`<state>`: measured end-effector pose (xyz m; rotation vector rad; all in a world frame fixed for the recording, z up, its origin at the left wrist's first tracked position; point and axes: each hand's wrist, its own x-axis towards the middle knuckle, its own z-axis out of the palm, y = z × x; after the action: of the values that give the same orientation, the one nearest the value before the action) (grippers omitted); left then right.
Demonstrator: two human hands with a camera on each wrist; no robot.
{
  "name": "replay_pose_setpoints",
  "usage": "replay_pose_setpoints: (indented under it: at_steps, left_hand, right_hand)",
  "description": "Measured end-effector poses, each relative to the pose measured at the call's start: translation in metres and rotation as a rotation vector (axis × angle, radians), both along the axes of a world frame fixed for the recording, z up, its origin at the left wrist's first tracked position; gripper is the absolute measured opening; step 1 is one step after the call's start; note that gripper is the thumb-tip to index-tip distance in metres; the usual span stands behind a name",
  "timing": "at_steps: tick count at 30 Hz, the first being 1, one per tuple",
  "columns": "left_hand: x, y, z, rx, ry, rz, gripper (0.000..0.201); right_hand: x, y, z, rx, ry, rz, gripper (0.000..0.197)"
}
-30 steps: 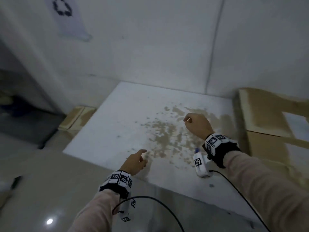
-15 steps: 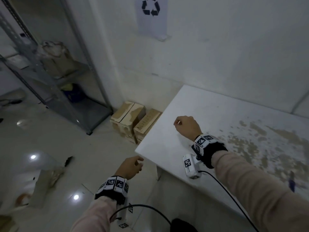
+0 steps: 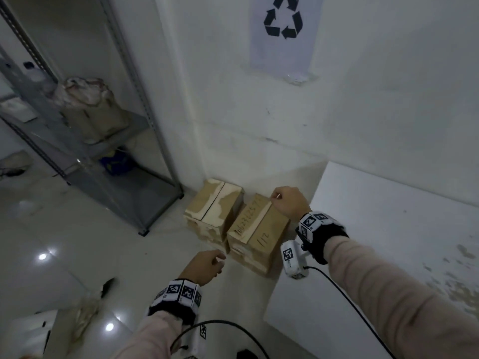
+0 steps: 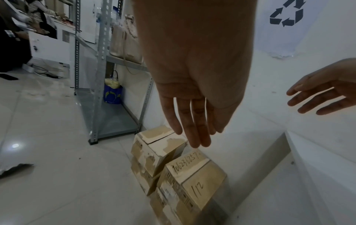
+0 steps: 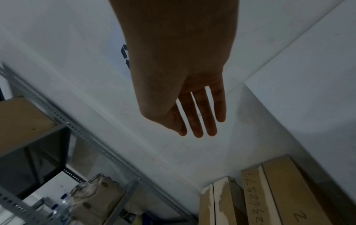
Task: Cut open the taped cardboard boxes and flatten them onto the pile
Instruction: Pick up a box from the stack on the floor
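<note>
Left hand [image 3: 204, 265] is hovering nearest, above the glossy tiled floor [image 3: 77, 229]; its grip is loose, fingers extended in the left wrist view, holding nothing. Wristband with black-and-white square markers [image 3: 178, 294] is sitting on the wrist, a black cable trailing from it.

Right hand [image 3: 287, 203] is hanging over the marked cardboard box [image 3: 261, 229], grip likewise open, fingers straight in the right wrist view; contact with the box cannot be told.

That box, brown corrugated and rectangular, is showing handwriting: "112" on one flap, and a long digit string beginning roughly "1062362…" on the pale tape strip; the rest is not legible. It is standing on the floor just beside the white counter [image 3: 388, 242], whose top is showing brown flaked patches at the right.

Second cardboard box [image 3: 215, 206] is sitting just left of it, touching or nearly so, its paper skin peeling in white patches, centre seam dark.

Farther off, a grey slotted-angle metal shelf [image 3: 124, 151] is carrying a crumpled beige bag [image 3: 90, 107]. On the white wall, a paper sheet printed with the recycling arrows [image 3: 283, 19] is curling at its bottom edge.
</note>
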<state>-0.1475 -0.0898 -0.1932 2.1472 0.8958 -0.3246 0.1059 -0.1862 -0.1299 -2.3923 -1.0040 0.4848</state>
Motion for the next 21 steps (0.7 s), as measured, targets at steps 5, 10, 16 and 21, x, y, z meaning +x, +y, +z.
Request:
replay_pose_setpoints:
  at_steps: [5,10,16,21]
  left_hand:
    - [0.026,0.069,0.007,-0.001,0.021,-0.075,0.029]
    - [0.055,0.13,-0.004,-0.012,0.054,-0.197,0.026]
    - [0.091,0.204,-0.046,-0.033,0.113,-0.365,0.026]
    - [0.123,0.234,-0.108,-0.038,0.158,-0.437,0.026]
  right_hand:
    - [0.017,0.058,-0.006,-0.066,0.005,-0.028,0.016]
    - [0.036,0.1,-0.022,-0.15,0.057,-0.1,0.019]
    - [0.047,0.129,-0.065,-0.284,0.178,-0.25,0.02]
    - [0.055,0.138,-0.13,-0.328,0.3,-0.424,0.023]
